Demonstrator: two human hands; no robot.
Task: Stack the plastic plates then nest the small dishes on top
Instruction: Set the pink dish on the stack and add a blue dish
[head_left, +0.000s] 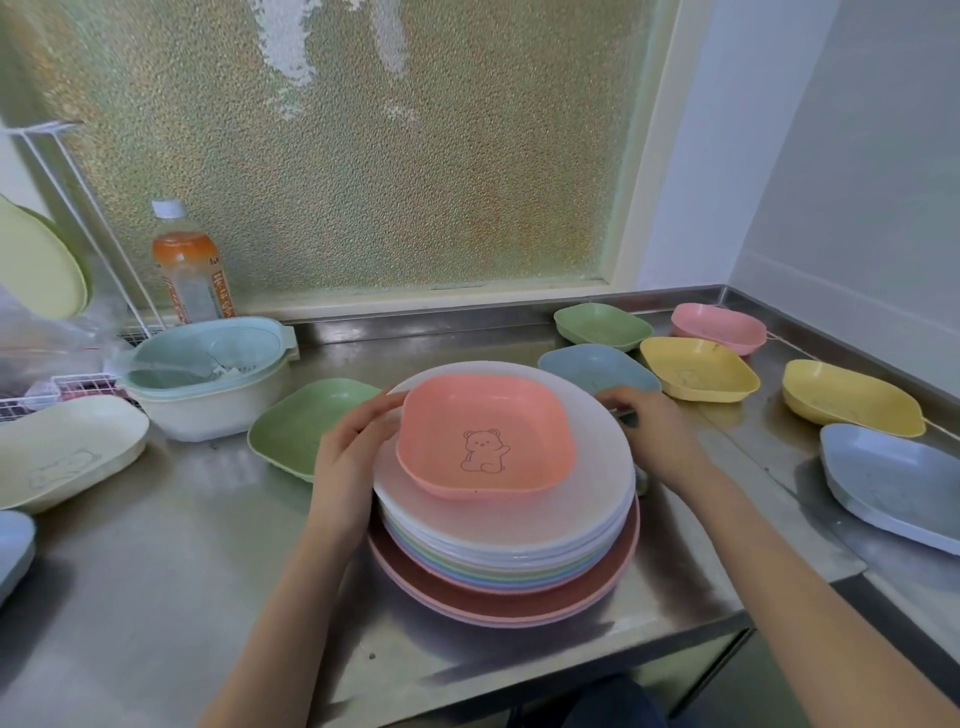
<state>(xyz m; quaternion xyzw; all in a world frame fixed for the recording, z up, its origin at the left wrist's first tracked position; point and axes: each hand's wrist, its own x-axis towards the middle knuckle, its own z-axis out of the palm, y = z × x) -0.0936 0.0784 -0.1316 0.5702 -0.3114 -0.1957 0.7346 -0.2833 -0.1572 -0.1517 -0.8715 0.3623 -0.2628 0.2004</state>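
Note:
A stack of round plastic plates (597, 499), white on top and pastel and pink below, stands in the middle of the steel counter. A pink small dish (488, 410) with a bear drawing lies on top of it. My left hand (353, 457) touches the pink dish's left rim and the stack's left edge with relaxed fingers. My right hand (649, 426) rests on the stack's right rim, fingers bent over the edge. Loose small dishes lie around: green (296, 426), blue (592, 366), green (602, 325), yellow (696, 369), pink (719, 327), yellow (847, 397), blue (893, 483).
A colander in a bowl (208, 374) and a drink bottle (189, 270) stand at the back left beside a wire rack (67, 208). A cream dish (62, 452) and a blue dish (13, 545) lie at the far left. The counter's front edge (571, 670) runs near me.

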